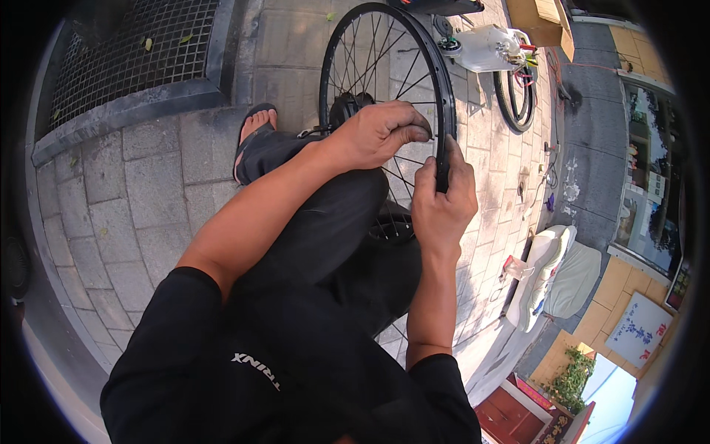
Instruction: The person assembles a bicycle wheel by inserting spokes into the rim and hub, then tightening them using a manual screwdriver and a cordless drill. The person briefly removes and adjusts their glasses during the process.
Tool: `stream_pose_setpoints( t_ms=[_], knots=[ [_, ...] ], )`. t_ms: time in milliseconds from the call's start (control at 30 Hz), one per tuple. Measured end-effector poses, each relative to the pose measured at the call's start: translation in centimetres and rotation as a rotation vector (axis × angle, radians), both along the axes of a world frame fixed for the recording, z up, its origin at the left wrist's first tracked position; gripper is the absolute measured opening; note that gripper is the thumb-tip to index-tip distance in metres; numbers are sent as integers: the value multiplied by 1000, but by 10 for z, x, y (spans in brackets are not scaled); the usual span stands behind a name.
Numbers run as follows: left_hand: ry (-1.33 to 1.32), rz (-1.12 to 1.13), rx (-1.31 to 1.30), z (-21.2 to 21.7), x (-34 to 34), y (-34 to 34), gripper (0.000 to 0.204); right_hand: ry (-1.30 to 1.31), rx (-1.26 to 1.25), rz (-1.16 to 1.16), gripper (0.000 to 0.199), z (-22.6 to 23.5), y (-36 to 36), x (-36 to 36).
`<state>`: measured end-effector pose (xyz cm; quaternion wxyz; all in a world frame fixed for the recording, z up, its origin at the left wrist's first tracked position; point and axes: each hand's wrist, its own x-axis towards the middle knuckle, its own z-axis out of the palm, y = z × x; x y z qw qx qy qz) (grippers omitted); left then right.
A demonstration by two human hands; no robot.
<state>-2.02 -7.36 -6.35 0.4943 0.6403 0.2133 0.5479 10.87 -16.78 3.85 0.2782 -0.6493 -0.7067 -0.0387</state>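
A black spoked bicycle wheel (444, 96) stands upright between my legs, its hub (347, 109) beyond my left wrist. My right hand (446, 189) grips the near right side of the rim, thumb on the inner side and fingers along the outer side. Opposite it, my left hand (384, 135) is closed with curled fingers at the inner side of the rim, beside the spokes. Whatever the left fingertips pinch is too small or hidden to make out. The wheel's lower part disappears behind my dark-trousered legs.
A white plastic container (481, 46) holding tools stands at the far right, near a cardboard box (543, 26) and black tyres (515, 111). Pale folded padding (543, 274) lies to the right. A metal grate (133, 63) with a raised edge borders the paving at upper left.
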Motion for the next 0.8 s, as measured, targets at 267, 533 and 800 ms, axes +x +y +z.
stream_pose_setpoints(
  t_ms=[267,533,800],
  knots=[
    [77,106,120,6,24,-8,10,357,-61,-126,40,-10,20,27],
    [227,125,228,2,24,-4,18,465,-103,-204,42,-10,26,27],
    [292,276,22,11,35,-8,8,465,-112,-216,42,-8,21,25]
  ],
)
